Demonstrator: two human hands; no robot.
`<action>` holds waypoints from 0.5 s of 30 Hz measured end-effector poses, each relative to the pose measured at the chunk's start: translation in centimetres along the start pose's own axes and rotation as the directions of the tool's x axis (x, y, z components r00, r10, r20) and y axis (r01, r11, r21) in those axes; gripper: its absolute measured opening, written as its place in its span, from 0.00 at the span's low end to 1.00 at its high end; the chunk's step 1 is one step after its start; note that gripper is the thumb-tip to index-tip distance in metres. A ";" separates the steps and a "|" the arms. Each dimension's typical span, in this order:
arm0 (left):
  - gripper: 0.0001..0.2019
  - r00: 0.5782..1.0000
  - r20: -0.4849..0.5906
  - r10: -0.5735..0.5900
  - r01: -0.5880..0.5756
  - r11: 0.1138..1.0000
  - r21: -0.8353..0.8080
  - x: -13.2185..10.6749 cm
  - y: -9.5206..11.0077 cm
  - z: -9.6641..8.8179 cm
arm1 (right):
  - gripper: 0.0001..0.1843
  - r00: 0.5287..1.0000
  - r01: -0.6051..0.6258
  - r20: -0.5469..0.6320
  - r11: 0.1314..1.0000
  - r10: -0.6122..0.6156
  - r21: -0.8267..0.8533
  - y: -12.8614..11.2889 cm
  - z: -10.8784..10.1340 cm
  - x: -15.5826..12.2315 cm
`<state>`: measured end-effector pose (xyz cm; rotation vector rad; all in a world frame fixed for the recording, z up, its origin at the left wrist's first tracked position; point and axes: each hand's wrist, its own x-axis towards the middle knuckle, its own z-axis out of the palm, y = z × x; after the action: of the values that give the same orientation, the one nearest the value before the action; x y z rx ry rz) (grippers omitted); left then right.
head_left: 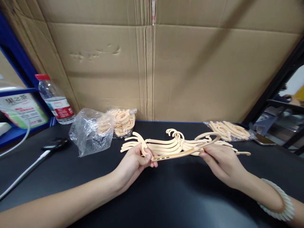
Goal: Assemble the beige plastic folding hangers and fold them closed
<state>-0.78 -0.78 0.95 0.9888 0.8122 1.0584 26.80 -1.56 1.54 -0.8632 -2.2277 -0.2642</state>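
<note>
A beige plastic clothes hanger [175,155] is held between my two hands just above the black table. My left hand [134,163] pinches it at its left joint, where a curved end piece [142,142] rises from the long slotted bar. My right hand [222,161] grips it near the base of its large hook [212,135], fingers closed around it. Right behind lies a row of several similar beige hangers [163,147], their hooks and arms overlapping. The held hanger hides part of that row.
Clear bags of beige hanger parts [122,122] lie behind left, beside a crumpled plastic bag [91,133]. Another bag of parts [229,130] and a phone [264,139] lie at right. A water bottle [57,101] and black charger [55,144] with cable stand left. Cardboard [190,63] walls the back.
</note>
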 end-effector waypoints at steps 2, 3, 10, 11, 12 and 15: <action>0.09 1.000 -0.004 0.014 -0.014 1.000 -0.003 0.0 -0.1 0.0 | 0.12 1.000 -0.001 0.002 1.000 0.001 0.001 -0.1 0.0 0.1; 0.09 1.000 -0.007 0.024 -0.024 1.000 -0.005 0.0 -0.1 0.1 | 0.13 1.000 -0.005 0.006 1.000 0.005 0.004 -0.2 0.0 0.1; 0.11 0.996 -0.060 0.072 -0.073 0.997 -0.012 -0.1 -0.2 0.4 | 0.14 0.997 -0.082 0.013 0.996 0.082 0.038 -0.6 0.0 0.1; 0.10 0.994 -0.075 0.077 -0.078 0.997 -0.010 -0.1 -0.2 0.4 | 0.12 0.995 -0.100 0.013 0.994 0.100 0.040 -0.6 -0.1 0.1; 0.10 0.993 -0.090 0.077 -0.078 0.997 -0.008 -0.1 -0.3 0.5 | 0.11 0.993 -0.119 0.014 0.992 0.119 0.040 -0.7 -0.1 0.1; 0.10 0.993 -0.104 0.060 -0.061 0.998 -0.004 -0.2 -0.3 0.4 | 0.06 0.985 -0.173 -0.015 0.985 0.173 0.026 -1.0 -0.1 0.3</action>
<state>-0.35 -1.11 0.79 0.9633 0.8668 1.1715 26.12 -2.20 1.87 -1.0306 -2.1200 -0.1615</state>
